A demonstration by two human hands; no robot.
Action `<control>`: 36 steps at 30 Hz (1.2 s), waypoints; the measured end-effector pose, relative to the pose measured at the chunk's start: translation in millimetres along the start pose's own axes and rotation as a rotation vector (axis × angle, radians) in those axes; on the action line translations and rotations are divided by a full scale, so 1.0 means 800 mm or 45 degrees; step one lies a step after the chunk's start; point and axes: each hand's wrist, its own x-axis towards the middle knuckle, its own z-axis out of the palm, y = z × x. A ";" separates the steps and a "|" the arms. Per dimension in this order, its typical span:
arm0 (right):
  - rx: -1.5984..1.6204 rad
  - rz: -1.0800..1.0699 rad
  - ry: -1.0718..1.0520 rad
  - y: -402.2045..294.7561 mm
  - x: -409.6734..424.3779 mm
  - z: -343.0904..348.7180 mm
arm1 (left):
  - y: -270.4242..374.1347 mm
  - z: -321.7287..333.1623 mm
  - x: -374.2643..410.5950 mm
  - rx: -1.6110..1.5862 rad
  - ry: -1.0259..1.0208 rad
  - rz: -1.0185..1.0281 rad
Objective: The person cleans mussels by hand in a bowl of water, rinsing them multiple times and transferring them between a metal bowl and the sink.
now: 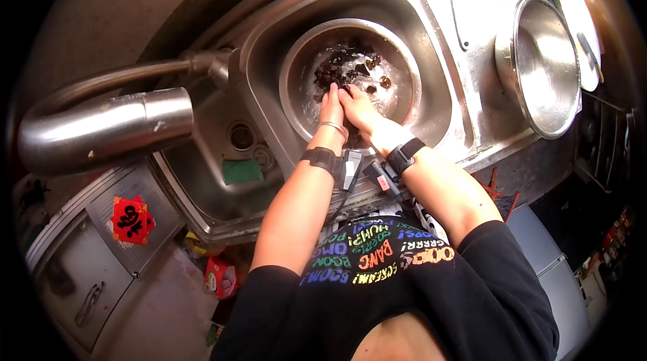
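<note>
A round stainless steel basin [293,52] stands in the larger sink bowl [263,32]. Water and dark, ruffled pieces that look like wood ear fungus [331,68] lie inside it, mostly towards its far left. My left hand [331,108], with a metal bangle at the wrist, reaches over the basin's near side. Against it, fingertips close together, is my right hand [361,110]. Both sets of fingertips are at the near edge of the dark pieces. Whether anything is caught between the palms is hidden from above.
A curved steel faucet [106,123] extends over the left side. The smaller sink bowl [202,199] contains a green scouring pad [242,171] beside the drain [241,136]. To the right, another steel basin [548,68] is tilted on the bright counter [485,78].
</note>
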 end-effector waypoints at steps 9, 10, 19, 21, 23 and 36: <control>-0.636 -0.455 0.267 -0.053 -0.028 -0.012 | 0.014 0.003 0.009 0.243 0.156 0.562; -0.728 -0.608 0.292 -0.046 -0.011 -0.019 | 0.023 0.011 -0.009 0.352 0.166 0.611; -1.048 -0.700 0.533 -0.051 0.066 -0.039 | 0.041 -0.023 0.040 0.288 0.210 0.499; -1.003 -0.733 0.345 -0.042 0.075 -0.020 | 0.048 -0.026 0.045 -0.110 -0.005 0.296; -0.777 -0.616 0.234 -0.031 0.090 0.002 | 0.073 -0.005 0.023 -0.171 -0.140 -0.073; -0.740 -0.588 0.146 -0.076 0.004 0.008 | 0.051 -0.007 0.022 -0.216 0.183 0.435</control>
